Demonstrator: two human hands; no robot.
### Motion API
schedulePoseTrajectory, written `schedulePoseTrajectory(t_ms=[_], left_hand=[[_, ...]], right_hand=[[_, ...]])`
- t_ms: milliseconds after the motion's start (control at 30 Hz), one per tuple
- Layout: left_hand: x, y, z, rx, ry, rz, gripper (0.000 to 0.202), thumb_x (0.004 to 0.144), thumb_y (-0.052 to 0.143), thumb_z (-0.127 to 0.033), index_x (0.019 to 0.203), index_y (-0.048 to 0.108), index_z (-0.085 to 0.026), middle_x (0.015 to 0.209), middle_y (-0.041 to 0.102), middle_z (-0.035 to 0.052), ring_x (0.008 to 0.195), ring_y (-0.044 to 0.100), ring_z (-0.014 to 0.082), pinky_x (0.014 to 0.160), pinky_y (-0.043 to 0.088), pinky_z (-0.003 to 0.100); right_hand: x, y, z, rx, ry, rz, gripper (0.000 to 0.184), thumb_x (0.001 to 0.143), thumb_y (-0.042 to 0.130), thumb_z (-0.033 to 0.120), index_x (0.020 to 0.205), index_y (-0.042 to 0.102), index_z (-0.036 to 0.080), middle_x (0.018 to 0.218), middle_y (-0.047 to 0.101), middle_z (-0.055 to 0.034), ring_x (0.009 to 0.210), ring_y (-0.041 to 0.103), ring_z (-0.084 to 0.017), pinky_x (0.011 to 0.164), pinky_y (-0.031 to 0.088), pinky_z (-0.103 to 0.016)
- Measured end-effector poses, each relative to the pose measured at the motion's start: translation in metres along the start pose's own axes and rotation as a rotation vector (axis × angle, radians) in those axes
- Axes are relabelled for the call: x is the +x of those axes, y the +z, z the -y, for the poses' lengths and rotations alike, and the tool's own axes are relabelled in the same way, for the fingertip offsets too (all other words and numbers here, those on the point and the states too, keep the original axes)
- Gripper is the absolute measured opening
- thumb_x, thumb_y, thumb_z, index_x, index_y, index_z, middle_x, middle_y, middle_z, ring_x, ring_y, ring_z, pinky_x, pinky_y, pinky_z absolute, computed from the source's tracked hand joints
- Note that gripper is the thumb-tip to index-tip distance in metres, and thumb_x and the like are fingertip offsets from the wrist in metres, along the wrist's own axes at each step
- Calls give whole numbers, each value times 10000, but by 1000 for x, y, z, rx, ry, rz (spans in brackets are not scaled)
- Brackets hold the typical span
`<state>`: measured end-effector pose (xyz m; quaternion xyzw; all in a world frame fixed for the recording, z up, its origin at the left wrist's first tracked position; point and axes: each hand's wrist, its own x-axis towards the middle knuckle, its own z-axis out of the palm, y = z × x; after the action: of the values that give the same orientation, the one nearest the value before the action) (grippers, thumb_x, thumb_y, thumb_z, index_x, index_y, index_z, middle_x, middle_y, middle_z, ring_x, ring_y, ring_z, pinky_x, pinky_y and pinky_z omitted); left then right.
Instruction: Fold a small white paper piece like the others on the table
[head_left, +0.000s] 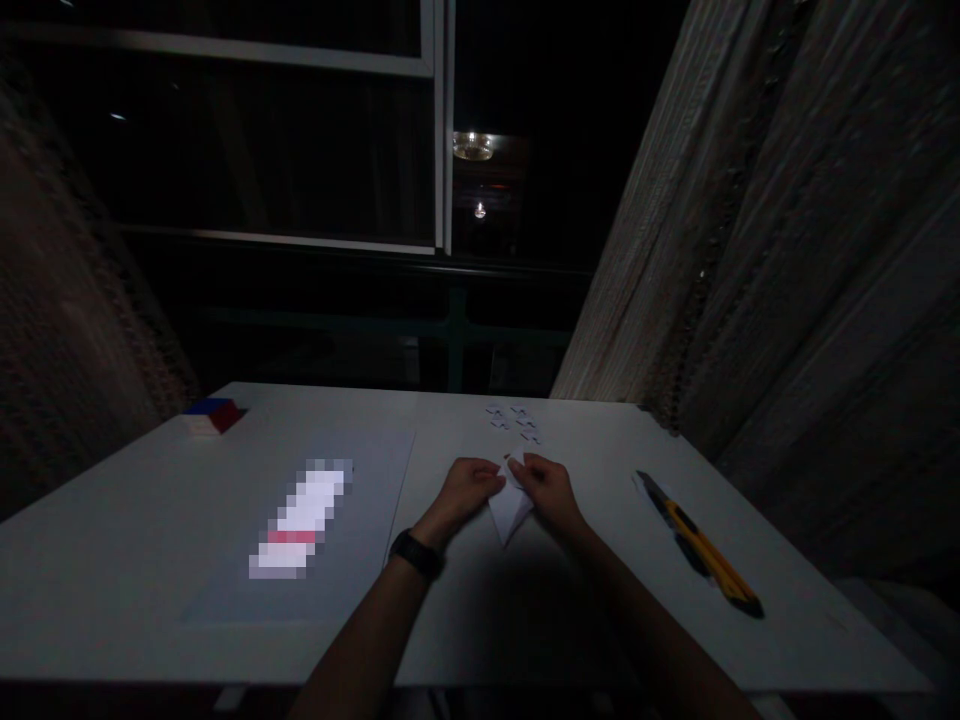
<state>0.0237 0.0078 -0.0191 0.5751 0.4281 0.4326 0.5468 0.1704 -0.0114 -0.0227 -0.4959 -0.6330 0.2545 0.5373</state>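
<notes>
A small piece of folded white paper [511, 512] is held up between both hands over the middle of the table, its pointed end towards me. My left hand [466, 488], with a dark band on its wrist, pinches the paper's left side between thumb and fingers. On the other side, my right hand [551, 487] grips the paper near its top, thumb on the front face. The fingers behind the paper are partly hidden. Just beyond the hands, several small paper pieces with dark marks [514, 421] lie on the table.
The white table [585, 630] stands before a dark window. At right lies a yellow and black utility knife [701, 545]. A large white sheet [360, 560] with a bright, pixelated patch [304, 520] is at left. A coloured cube [212, 415] sits far left. Curtains [750, 200] hang on both sides.
</notes>
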Motion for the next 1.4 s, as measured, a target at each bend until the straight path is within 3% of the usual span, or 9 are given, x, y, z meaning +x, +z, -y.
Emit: schedulePoseTrajectory(t_ms=[200,367,600,733,867,1067,1200,1267,1400], left_hand=[[-1,0,-2,-7,-9,-27,237,515,712,-244,677,638,-89,561,587,22,530,515,101,483,357,194],[2,0,1,-30,28,-55,243,581,684,-251,753,652,-83,628,636,57,563,555,118,512,403,202],[2,0,0,-97,40,-76,313,566,704,-227,841,669,-83,715,678,92,623,602,157,581,454,244],[0,-1,-6,-113,84,4,271,630,656,-252,842,681,-85,824,686,105,720,613,180,681,458,271],[-2,-4,-11,-71,168,97,273,693,586,-247,906,672,-101,917,673,95,810,599,185,740,437,276],[-4,-3,-10,-218,28,198,418,691,571,-214,1089,568,-89,872,663,106,678,590,136,590,431,227],[-6,-1,-10,-286,-1,212,505,606,608,-95,1107,547,-96,971,646,120,750,603,145,645,445,228],[-5,0,-10,-254,36,192,525,592,626,-91,1111,546,-99,1004,639,121,801,607,164,695,455,250],[-1,1,-6,-40,152,20,331,682,606,-247,974,639,-95,952,662,112,834,604,194,759,457,298]], right_hand=[[-1,0,3,11,-24,3,349,736,533,435,520,515,161,559,446,24,532,436,-109,512,341,-218],[1,-1,1,28,1,-27,359,729,535,447,509,490,167,539,437,26,526,433,-109,520,348,-219],[2,-3,3,164,28,80,370,749,499,499,613,592,168,638,567,-6,642,520,-155,630,399,-252],[2,-3,3,308,87,121,429,782,431,535,813,654,170,772,640,-38,731,558,-188,761,405,-307],[1,-4,0,295,128,85,499,789,388,564,771,685,163,752,656,-50,718,569,-196,770,401,-325],[3,-8,4,224,105,63,418,772,427,492,732,702,180,762,657,-44,743,568,-196,728,405,-301],[3,-11,10,180,72,43,321,769,430,378,735,694,197,810,649,-32,768,565,-187,703,408,-282],[4,-11,10,184,64,43,311,784,416,355,771,687,203,848,647,-32,799,567,-187,731,407,-289],[4,-9,7,179,15,62,266,774,465,363,777,676,202,896,638,-44,860,566,-198,785,403,-311]])
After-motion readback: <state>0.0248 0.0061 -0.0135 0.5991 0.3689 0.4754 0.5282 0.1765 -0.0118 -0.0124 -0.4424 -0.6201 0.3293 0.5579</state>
